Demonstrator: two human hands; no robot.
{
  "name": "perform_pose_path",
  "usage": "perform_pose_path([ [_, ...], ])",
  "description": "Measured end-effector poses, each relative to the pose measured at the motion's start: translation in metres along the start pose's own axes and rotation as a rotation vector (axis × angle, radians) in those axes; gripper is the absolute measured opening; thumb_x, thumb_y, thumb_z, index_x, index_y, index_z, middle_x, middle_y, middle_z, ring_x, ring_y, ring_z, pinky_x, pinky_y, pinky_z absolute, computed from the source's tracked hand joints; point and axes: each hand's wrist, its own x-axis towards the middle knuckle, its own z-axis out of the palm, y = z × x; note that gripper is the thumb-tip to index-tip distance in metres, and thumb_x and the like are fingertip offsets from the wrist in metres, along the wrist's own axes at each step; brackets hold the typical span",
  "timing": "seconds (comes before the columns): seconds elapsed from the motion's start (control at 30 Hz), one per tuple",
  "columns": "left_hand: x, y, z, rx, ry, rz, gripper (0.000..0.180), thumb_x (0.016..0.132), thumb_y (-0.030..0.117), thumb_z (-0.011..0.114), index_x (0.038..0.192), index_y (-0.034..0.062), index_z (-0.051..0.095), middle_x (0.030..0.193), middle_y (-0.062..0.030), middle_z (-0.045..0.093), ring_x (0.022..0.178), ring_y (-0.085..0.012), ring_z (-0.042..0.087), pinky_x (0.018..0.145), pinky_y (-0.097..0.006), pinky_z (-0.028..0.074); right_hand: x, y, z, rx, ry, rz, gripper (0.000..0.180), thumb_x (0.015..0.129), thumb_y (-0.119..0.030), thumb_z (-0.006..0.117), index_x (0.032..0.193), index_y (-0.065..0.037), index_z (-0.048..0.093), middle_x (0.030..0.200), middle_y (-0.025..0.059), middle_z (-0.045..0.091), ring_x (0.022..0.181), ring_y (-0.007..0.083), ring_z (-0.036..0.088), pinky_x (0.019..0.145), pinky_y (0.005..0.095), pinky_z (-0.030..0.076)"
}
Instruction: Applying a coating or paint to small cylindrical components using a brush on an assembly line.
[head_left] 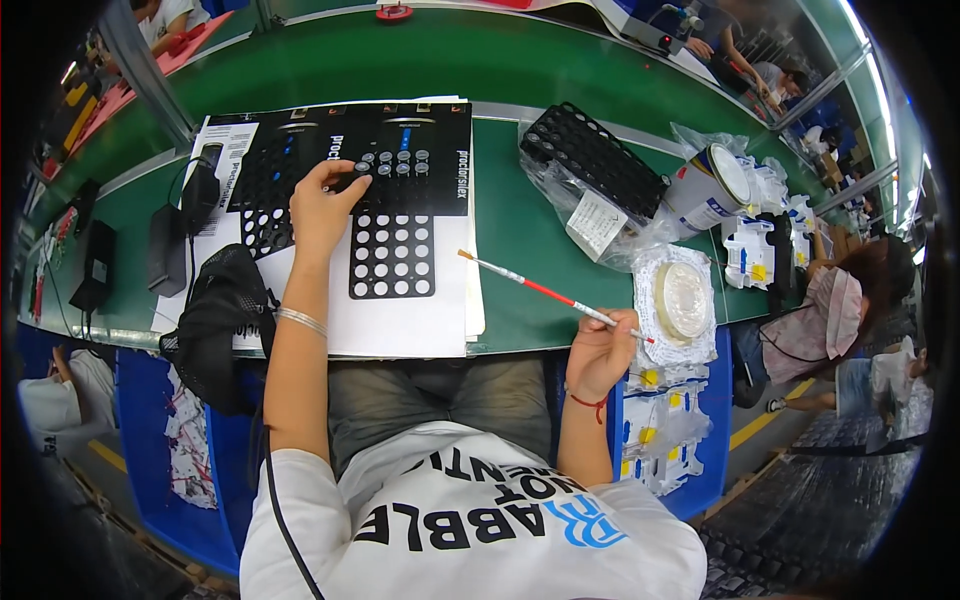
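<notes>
My left hand (325,205) reaches over a black printed sheet (440,135), its thumb and index finger around a small round piece (362,167). More such grey, shiny round pieces (404,162) stand in short rows just right of the fingertips. Below them lies a black tray with rows of round white-looking holes (391,257); a similar holed tray (267,230) sits partly behind my left wrist. In my right hand (600,355), near the table's front edge, is a thin paintbrush (545,290) with a red and white handle. Its bristle tip points left, apart from the trays.
At the right are a black holed tray in clear plastic (590,160), a tilted metal can (712,185) and a round pale dish (684,300) on white cloth. A black mesh bag (222,320) hangs by my left forearm. Blue bins (690,470) flank my legs. Other people work nearby.
</notes>
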Motion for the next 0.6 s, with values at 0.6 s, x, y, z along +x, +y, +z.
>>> perform_pose_path([
  [0.6, 0.003, -0.009, 0.014, 0.367, -0.005, -0.125, 0.024, 0.066, 0.031, 0.069, 0.086, 0.0175, 0.068, 0.1, -0.0022, 0.06, 0.099, -0.0264, 0.048, 0.087, -0.036, 0.037, 0.002, 0.0, -0.002, 0.038, -0.048, 0.007, 0.015, 0.089, -0.018, 0.046, 0.086, -0.004, 0.048, 0.077, 0.0067, 0.053, 0.07, 0.0123, 0.047, 0.067, 0.0234, 0.04],
])
